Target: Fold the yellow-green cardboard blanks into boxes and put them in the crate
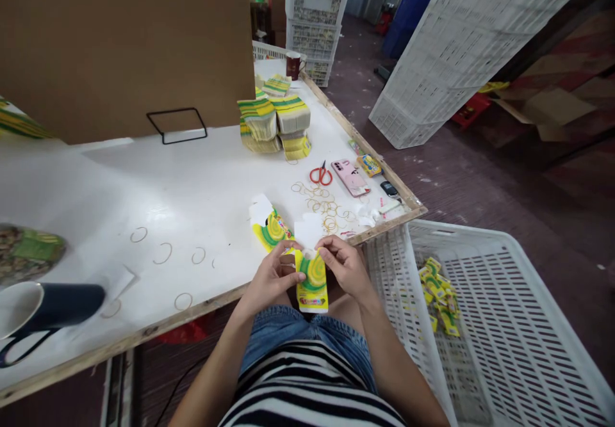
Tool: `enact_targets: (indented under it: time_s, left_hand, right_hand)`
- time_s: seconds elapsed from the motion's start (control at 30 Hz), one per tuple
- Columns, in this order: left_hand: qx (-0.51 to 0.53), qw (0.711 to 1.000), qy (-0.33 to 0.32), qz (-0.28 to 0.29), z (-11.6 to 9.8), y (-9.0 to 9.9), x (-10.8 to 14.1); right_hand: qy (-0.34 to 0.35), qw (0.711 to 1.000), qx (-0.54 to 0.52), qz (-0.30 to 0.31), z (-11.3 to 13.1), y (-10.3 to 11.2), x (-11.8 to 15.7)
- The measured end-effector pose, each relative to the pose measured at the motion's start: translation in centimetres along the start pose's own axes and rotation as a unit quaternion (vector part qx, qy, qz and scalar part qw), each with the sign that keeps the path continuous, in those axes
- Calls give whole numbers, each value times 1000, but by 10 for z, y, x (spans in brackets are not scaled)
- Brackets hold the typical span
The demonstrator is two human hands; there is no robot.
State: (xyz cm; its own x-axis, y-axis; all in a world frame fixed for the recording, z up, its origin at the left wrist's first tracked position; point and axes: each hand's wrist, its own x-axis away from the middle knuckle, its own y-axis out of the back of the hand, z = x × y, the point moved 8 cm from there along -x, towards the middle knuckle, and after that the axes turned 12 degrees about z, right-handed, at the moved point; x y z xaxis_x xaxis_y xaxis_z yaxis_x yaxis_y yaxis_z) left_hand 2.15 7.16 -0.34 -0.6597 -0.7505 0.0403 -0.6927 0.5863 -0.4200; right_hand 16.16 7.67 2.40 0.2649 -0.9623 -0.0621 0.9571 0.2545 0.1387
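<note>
- Here, near the bottom centre of the frame, both hands meet in front of the striped shirt [312,388], with forearms rising from the lower edge and converging inward.
- The left hand [275,274] grips the left edge of a yellow-green box [313,283], its thumb lying across the front and its index finger bent over towards the top.
- The right hand [346,268] pinches the same box at its upper right corner between thumb and index finger, the wrist angled up and inward, the other fingers curled.
- The box is upright in the picture, just below the table edge and above the denim shorts [269,331]; its printed face shows a swirl.
- A second printed box [271,230] lies tilted just beyond the left hand, a white flap at its upper end.
- Right of centre on the white table [158,203] are loose rubber bands [329,208], red-handled scissors [321,174] and a pink phone [351,177].
- Bundled flat cartons [276,120] are stacked in the upper centre; a dark mug [72,305] lies towards the lower left.
- At lower right, a white basket [523,286] holds small yellow-green packs [442,299].
</note>
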Motion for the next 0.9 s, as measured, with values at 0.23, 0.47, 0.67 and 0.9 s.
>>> enact_targets:
  time_s: [0.23,0.47,0.67,0.9]
  left_hand:
    - [5,1000,6,3,5,-6,-4]
    - [-105,992,3,-72,5,6,-3]
    - [-140,987,0,-78,4,2,-3]
    - [-115,991,3,-71,3,-3,-3]
  right_hand:
    - [7,997,-32,-76,-13,10,4]
    - [8,998,55,-29,-3,13,5]
    - [-98,993,68,4,-19,2,3]
    - [-95,987,127,25,-9,-4,1]
